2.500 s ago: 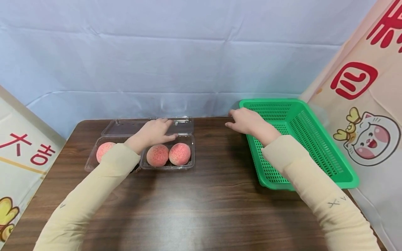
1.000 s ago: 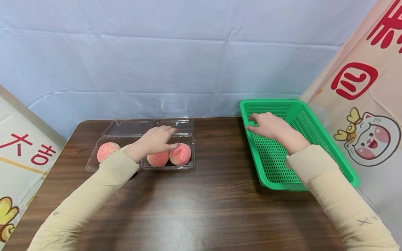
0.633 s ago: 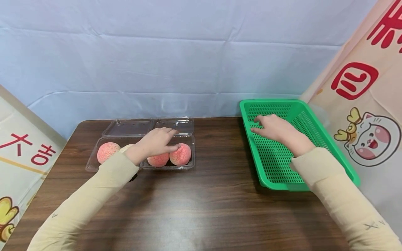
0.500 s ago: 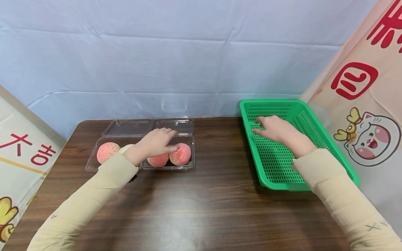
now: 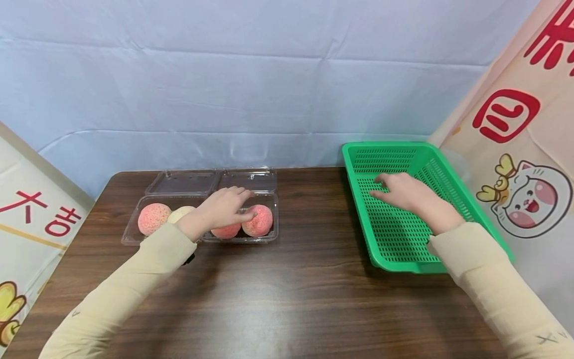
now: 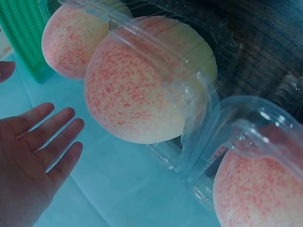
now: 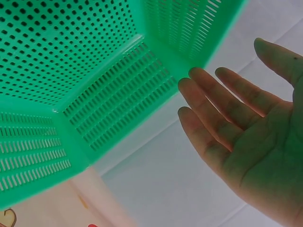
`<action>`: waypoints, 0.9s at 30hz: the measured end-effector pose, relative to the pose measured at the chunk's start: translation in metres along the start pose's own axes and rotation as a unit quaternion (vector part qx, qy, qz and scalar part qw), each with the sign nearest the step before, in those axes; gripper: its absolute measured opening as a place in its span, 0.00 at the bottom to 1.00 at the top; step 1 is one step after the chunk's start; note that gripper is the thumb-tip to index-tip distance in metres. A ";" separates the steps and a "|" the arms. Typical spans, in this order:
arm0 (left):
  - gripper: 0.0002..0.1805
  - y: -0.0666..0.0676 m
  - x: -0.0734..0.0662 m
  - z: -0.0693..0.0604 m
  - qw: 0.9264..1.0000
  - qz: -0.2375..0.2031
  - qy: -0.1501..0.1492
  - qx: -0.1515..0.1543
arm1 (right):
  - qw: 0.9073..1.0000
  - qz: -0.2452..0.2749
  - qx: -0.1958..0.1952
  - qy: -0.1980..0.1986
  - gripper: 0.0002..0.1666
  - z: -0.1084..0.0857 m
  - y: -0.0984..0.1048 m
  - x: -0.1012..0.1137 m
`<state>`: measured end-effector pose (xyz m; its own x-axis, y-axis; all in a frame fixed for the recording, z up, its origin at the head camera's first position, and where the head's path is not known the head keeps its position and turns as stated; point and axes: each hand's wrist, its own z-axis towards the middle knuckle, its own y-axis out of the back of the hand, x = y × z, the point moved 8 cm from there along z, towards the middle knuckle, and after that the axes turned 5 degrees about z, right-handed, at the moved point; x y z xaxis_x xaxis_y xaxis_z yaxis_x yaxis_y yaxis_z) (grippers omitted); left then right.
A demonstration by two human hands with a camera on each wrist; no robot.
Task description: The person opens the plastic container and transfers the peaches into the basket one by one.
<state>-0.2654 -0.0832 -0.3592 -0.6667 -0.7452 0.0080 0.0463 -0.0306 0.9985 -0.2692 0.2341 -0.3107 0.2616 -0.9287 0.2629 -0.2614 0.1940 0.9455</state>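
Observation:
My left hand (image 5: 221,207) hovers over the right half of a clear plastic clamshell box (image 5: 274,234), fingers extended and thumb apart. Several pink-and-cream peaches sit in the box, among them one at the far left (image 5: 154,218) and one at the right end (image 5: 257,221). The left wrist view shows the palm beside a large peach (image 6: 137,90), with a gap between them. Above the green plastic basket (image 5: 374,249), my right hand (image 5: 405,192) is held with fingers loosely stretched. In the right wrist view its palm is bare, and the basket's slotted wall lies beyond the fingertips.
The box's clear lid (image 5: 181,182) lies folded back towards the wall cloth (image 5: 287,99). Brown wooden table (image 5: 278,299) stretches in front of the box and basket. Printed banners (image 5: 529,164) hang at both sides.
My right hand has moved from beyond the basket's left rim to over its inside, drifting right and nearer. My left hand has dropped slightly towards me. The peaches and basket stay put.

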 end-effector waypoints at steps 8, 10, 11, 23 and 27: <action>0.28 -0.002 -0.003 -0.001 1.000 -0.010 -0.006 -0.001 | 1.000 0.009 -0.007 -0.001 0.30 -0.008 0.001 -0.007; 0.28 -0.002 -0.004 -0.001 1.000 -0.012 -0.005 -0.001 | 1.000 0.011 -0.008 -0.001 0.30 -0.010 0.001 -0.009; 0.28 -0.002 -0.004 -0.001 1.000 -0.015 -0.005 0.000 | 1.000 0.012 -0.009 -0.002 0.30 -0.010 0.001 -0.011; 0.30 -0.003 -0.009 -0.003 1.000 -0.031 -0.007 0.003 | 1.000 0.002 -0.011 0.001 0.29 -0.019 -0.003 -0.022; 0.29 -0.002 -0.011 -0.003 0.999 -0.033 -0.010 0.001 | 1.000 -0.002 -0.009 -0.002 0.30 -0.022 -0.005 -0.026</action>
<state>-0.2560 -0.0766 -0.3617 -0.6828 -0.7285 -0.0559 0.0010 -0.0774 0.9970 -0.2539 0.2644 -0.3177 0.2589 -0.9307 0.2583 -0.2435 0.1959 0.9499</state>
